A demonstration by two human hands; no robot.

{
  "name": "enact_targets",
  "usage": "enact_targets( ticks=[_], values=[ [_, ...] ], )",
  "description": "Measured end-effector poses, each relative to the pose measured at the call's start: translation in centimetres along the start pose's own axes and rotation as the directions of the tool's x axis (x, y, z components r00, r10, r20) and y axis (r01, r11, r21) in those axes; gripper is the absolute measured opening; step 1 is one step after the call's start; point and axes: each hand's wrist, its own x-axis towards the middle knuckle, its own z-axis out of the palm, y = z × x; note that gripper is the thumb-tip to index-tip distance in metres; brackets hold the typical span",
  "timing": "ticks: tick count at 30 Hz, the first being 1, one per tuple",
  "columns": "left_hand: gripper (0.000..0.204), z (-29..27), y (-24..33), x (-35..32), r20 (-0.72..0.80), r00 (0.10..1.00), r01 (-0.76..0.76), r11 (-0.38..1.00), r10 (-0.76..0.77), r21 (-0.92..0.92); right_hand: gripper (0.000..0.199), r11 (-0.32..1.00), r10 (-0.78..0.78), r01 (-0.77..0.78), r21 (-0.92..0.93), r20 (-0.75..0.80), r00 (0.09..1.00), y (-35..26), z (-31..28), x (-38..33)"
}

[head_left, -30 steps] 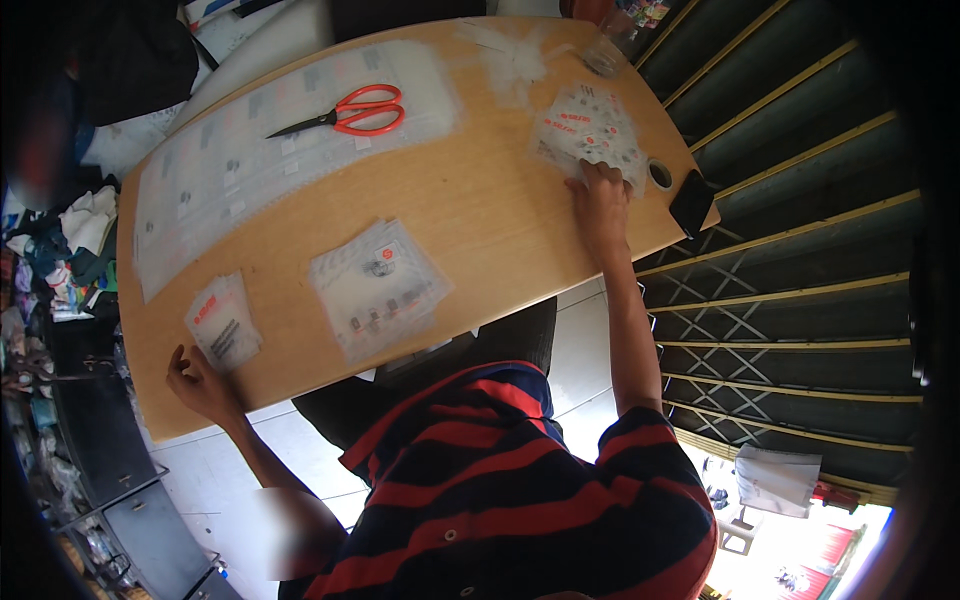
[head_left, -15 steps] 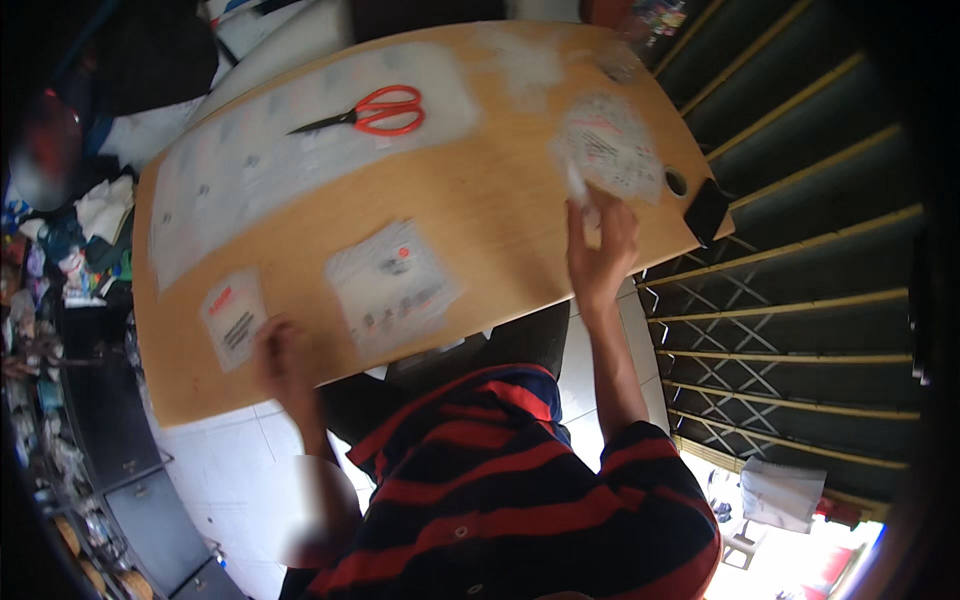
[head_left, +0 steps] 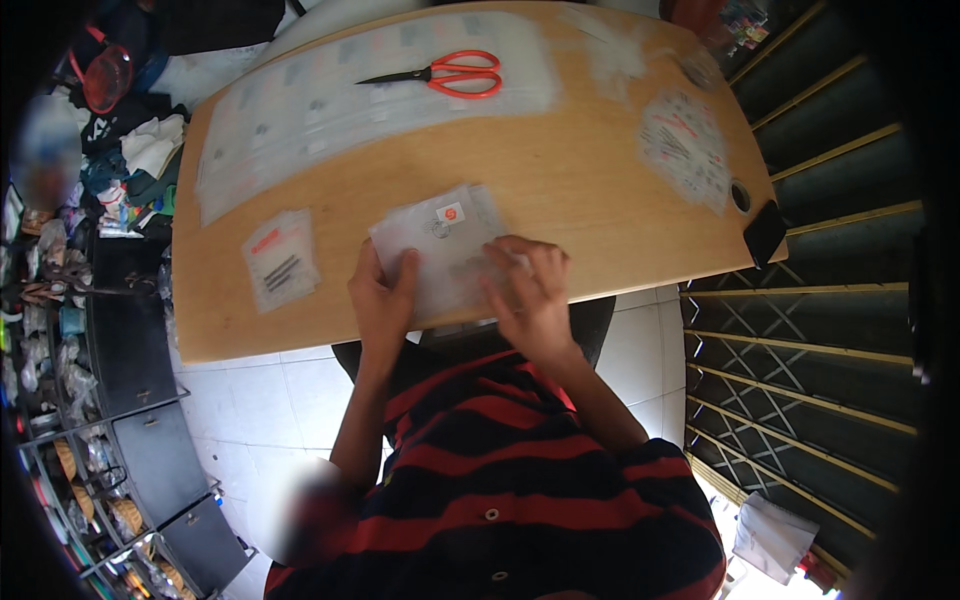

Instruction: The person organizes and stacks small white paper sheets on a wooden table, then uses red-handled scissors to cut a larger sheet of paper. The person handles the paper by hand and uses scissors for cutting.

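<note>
A stack of clear plastic packets (head_left: 440, 240) lies at the near edge of the wooden table (head_left: 560, 180). My left hand (head_left: 382, 300) rests on the stack's left side, fingers curled over its edge. On the stack's right side sits my right hand (head_left: 530, 295), fingers spread and pressing down on the packets. A smaller pile of clear packets (head_left: 280, 258) with red and black marks lies to the left of my left hand.
Red-handled scissors (head_left: 445, 74) lie on a long clear plastic sheet (head_left: 330, 110) at the table's far side. A round heap of packets (head_left: 685, 145) sits far right, a black phone (head_left: 765, 232) at the right edge. Cluttered shelves stand left, a metal grille right.
My right hand left the heap at the far right and came to the middle stack. My left hand moved right from the small pile at the table's edge onto the same stack.
</note>
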Motion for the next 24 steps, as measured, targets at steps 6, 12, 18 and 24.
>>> enact_targets(
  ticks=[6,12,18,24],
  values=[
    [0.054,1.0,-3.5,0.7,-0.082,0.972,-0.190,0.943,0.220,0.275,0.041,0.928,0.161,-0.199,-0.314,-0.145,0.976,9.5,-5.1,1.2],
    [0.070,0.9,-1.4,-0.1,-0.080,0.952,-0.240,0.886,0.294,0.397,0.054,0.581,0.372,-0.437,-0.686,-0.254,0.893,21.4,-11.5,3.5],
    [0.061,0.8,-1.5,-0.2,-0.058,0.941,-0.279,0.860,0.334,0.427,0.053,0.618,0.445,-0.465,-0.634,-0.205,0.872,23.3,-11.4,5.1],
    [0.050,0.9,-1.3,-0.2,-0.022,0.931,-0.319,0.838,0.366,0.444,0.035,0.626,0.315,-0.338,-0.703,-0.168,0.934,22.4,-11.0,5.6]
  ],
)
